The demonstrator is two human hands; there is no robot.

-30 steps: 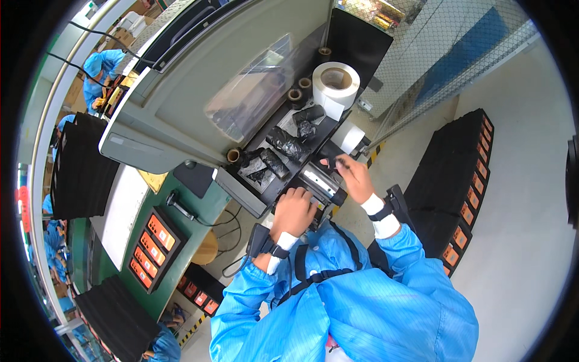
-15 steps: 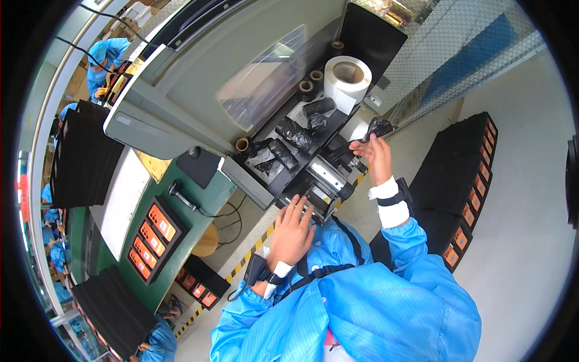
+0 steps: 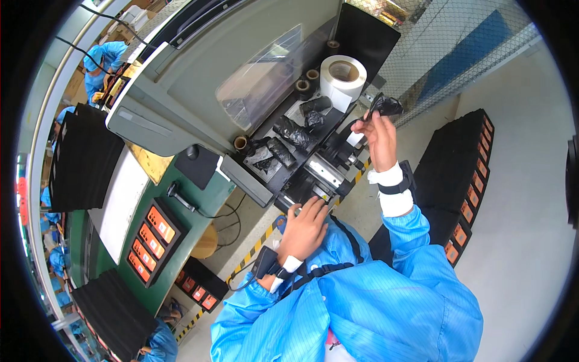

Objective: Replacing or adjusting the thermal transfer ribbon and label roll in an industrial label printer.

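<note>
My right hand (image 3: 380,143) is raised beside the right end of a printer mechanism (image 3: 325,171), its fingers pinched on a crumpled strip of thin black film (image 3: 387,106). The film's loose end bunches above the fingertips. My left hand (image 3: 304,230) lies with fingers stretched out at the mechanism's front edge, near its silver bar; whether it touches is hard to tell. Behind the mechanism, wads of used black film (image 3: 293,133) lie on a dark ledge. Near them stand a large roll of white labels (image 3: 343,79) and several small cores, one brown core (image 3: 241,143) at the left end.
The printer's grey cover (image 3: 199,90) stands raised on the left. A green table (image 3: 187,238) holds a scanner (image 3: 180,196) and a black tray of orange-faced units (image 3: 155,241). Black stacks (image 3: 449,169) stand on the floor at right. People in blue work at far left.
My right hand has risen slightly with the black film, which has swung up and right. My left hand has slid a little right along the front of the mechanism.
</note>
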